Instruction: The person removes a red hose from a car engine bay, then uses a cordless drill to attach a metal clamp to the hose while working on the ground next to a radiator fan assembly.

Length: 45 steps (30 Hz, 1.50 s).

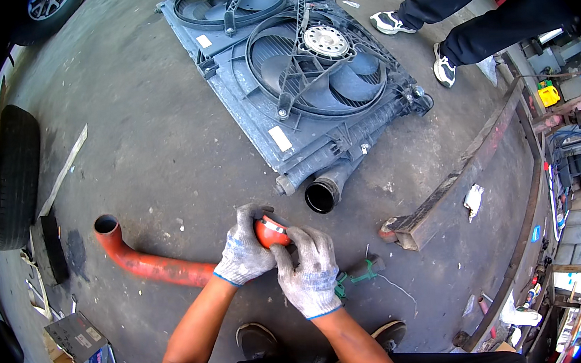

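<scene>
Work in hand, as judged: two-handed handling of a short red piece [266, 235] that carries a bright metal band [276, 226]. The next move, in my judgement, calls for a steady hold on one side while the other hand's fingers work at the band or turn the piece.

The left hand [243, 253], in a grey-white glove, grips the piece from its left, fingers bent round the upper side. The right hand [311, 270], gloved likewise, meets the piece from its right; its fingers are curled, with the tips and thumb against it. Both sets of fingers are part-closed, spread only to the width of the piece. The exact contact beneath them is hidden.

The piece sits between the two hands, in front of the person's shoes [257, 340]. A bent red pipe [162, 269] extends to the left, one open end visible; the left hand and forearm hide its other end, so I cannot tell whether it joins the piece. Green cord [364, 275] lies to the right of the right hand.

Beyond the hands, a black duct [335, 177] presents its open mouth, attached to a radiator unit [231, 92] with two fans [359, 91]. Farther off, to the right, stands another person [479, 32].
</scene>
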Motion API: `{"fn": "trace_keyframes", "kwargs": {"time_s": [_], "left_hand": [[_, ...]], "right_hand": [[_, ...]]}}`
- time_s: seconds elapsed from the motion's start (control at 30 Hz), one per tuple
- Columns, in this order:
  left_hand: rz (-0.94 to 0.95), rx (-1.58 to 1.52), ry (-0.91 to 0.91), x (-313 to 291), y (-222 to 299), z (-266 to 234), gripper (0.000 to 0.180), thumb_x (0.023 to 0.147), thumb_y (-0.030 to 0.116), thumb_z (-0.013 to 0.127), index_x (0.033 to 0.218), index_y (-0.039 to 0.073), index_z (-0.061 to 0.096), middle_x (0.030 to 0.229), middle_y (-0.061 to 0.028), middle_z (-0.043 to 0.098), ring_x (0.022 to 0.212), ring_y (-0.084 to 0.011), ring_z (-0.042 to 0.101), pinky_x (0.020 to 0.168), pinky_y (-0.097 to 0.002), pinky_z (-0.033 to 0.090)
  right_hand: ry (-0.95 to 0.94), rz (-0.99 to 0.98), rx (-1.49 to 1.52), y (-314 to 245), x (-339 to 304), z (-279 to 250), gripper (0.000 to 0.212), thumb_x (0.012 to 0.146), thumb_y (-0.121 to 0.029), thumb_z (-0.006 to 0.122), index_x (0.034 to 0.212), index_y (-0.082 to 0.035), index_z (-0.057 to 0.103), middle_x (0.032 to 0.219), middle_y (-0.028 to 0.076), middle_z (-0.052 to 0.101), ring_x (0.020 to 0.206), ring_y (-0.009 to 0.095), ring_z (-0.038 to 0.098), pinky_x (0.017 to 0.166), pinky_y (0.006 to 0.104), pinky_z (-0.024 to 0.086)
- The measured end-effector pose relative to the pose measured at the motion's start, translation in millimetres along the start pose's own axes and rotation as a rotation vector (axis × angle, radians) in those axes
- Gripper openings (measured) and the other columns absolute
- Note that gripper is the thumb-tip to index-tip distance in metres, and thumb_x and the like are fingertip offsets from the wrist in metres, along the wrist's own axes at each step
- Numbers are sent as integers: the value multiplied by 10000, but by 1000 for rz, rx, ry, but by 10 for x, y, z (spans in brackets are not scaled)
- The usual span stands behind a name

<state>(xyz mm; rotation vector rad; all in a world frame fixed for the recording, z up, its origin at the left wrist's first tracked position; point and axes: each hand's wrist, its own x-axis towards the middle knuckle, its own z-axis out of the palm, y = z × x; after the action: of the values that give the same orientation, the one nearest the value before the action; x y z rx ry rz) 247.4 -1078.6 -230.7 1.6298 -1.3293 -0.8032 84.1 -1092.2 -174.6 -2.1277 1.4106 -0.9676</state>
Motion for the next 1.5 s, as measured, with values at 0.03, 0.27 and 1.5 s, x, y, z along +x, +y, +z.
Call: {"fn": "trace_keyframes", "kwargs": {"time_s": [0.03,0.27,1.5], "left_hand": [[6,-9,12,-8,-15,12,817,780,255,1040,1396,60,541,1243,-246,792,1085,-463,831,938,-517,683],[8,49,20,-18,48,57,777,803,265,1001,1414,34,581,1229,-254,788,1094,-475,823,943,-523,682],[-917,-70,859,-1261,-352,-982,732,911,321,997,1417,-68,639,1195,-137,758,968,-253,754,836,-412,624]], "right_hand": [[-12,-18,-6,1,-2,9,383,930,-126,920,1262,-36,752,1244,215,736,1133,448,710,997,553,590],[-51,-6,-75,-19,17,-26,380,943,-134,904,1274,-37,743,1255,231,724,1148,460,708,1008,563,590],[-243,1095,246,219,-20,551,1085,759,-523,1066,1466,126,560,1446,332,672,1342,450,691,1150,514,560]]}}
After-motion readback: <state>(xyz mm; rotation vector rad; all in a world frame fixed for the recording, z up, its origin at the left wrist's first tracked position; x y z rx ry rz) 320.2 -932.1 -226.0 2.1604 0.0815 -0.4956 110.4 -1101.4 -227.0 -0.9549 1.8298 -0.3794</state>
